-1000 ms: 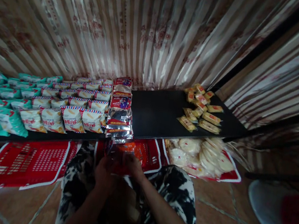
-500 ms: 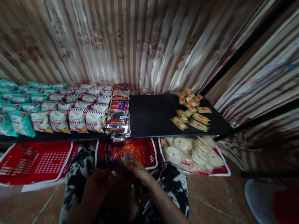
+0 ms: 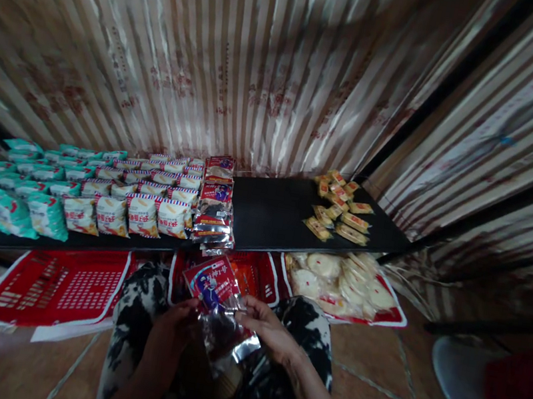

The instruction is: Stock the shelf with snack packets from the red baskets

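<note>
The fingers of the left hand (image 3: 170, 335) and of the right hand (image 3: 268, 328) are clamped on the two side edges of a red-topped snack packet (image 3: 219, 307) with a clear foil lower half, held tilted above the person's lap in black-and-white patterned trousers (image 3: 307, 327), in front of the near edge of the black shelf (image 3: 275, 211). On the shelf just beyond lies a row of matching red packets (image 3: 214, 208) running from near edge to back. To their left sit rows of cream snack bags (image 3: 145, 197), then teal bags (image 3: 19, 194) toward the left end. Small yellow packets (image 3: 339, 207) cluster near the right end. Below the shelf stand red baskets (image 3: 55, 284), one holding pale round cakes (image 3: 339, 282).
</note>
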